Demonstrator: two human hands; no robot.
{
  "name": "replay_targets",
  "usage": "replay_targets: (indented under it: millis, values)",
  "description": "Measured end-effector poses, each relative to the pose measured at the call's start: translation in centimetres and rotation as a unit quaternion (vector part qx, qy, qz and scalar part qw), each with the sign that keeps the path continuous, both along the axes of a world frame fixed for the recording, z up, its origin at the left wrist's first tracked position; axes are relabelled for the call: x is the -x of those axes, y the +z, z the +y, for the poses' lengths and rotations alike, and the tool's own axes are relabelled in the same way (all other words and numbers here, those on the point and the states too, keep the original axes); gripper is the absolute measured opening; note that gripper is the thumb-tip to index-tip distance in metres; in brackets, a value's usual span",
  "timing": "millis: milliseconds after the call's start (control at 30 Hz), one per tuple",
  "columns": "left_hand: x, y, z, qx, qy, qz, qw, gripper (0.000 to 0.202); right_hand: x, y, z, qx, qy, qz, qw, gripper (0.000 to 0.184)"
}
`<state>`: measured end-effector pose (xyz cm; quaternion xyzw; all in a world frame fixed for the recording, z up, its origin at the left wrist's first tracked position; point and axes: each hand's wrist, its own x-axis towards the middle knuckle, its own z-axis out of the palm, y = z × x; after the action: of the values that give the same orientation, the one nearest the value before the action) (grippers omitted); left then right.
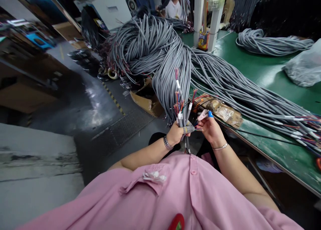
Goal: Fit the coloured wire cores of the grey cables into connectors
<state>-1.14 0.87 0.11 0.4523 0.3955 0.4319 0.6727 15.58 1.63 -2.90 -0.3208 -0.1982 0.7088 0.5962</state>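
My left hand [176, 133] is closed around several grey multi-core cables [184, 120] in front of my shirt. Their stripped ends, with white sleeves and coloured wires [178, 106], stick up above the fist. A grey covering with a yellow band [187, 129] shows at the thumb. My right hand [211, 130] is at the right of that fist, fingers pinched on the thin coloured wires [199, 128] of one cable end. Blue [210, 114] and pale [202, 115] coverings show on its fingers. The exact contact at the fingertips is small and partly hidden.
A large pile of grey cables [142, 39] hangs over the edge of the green table [263, 72]. More cables [238, 86] run rightward along it. A taped brown block [220, 111] lies near the edge. Below are a cardboard box [144, 101] and the floor [95, 99].
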Motion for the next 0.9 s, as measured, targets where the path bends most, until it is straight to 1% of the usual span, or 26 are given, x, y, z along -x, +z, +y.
replay_targets:
  millis: [67,100,200,333,400,500,600,733,900]
  values:
    - [0.0,0.1,-0.1,-0.006,0.01,-0.008,1.0,0.026,0.0,-0.1,0.0,-0.019,-0.026,-0.016,0.999,0.026]
    - [0.0,0.2,-0.2,-0.013,0.014,-0.01,1.0,0.026,0.1,-0.2,-0.1,-0.027,-0.035,-0.02,0.999,0.023]
    - [-0.2,0.3,-0.1,-0.025,0.019,-0.005,0.999,0.029,0.2,-0.5,0.0,-0.04,-0.043,-0.016,0.998,0.028]
    - [-0.5,0.2,0.1,-0.032,0.011,0.014,0.999,0.028,0.3,-0.8,0.3,-0.049,-0.051,-0.024,0.997,0.035]
    - [-0.6,0.1,0.1,-0.036,0.007,0.02,0.999,0.029,0.4,-0.7,0.4,-0.041,-0.042,-0.016,0.998,0.035]
    - [-0.7,-0.1,0.2,-0.03,0.006,0.024,0.999,0.03,0.6,-0.5,0.6,-0.016,-0.015,0.02,1.0,0.033]
    - [-0.7,-0.3,0.3,-0.028,0.005,0.022,0.999,0.028,0.7,-0.5,0.7,-0.003,-0.001,0.051,0.999,0.034]
    - [-0.7,-0.2,0.4,-0.025,-0.002,0.029,0.999,0.028,0.3,-1.0,1.0,-0.008,0.02,0.083,0.996,0.03]
    - [-1.1,0.3,0.4,-0.007,0.011,0.03,0.999,0.026,-0.1,-1.6,1.4,-0.013,0.05,0.119,0.992,0.029]
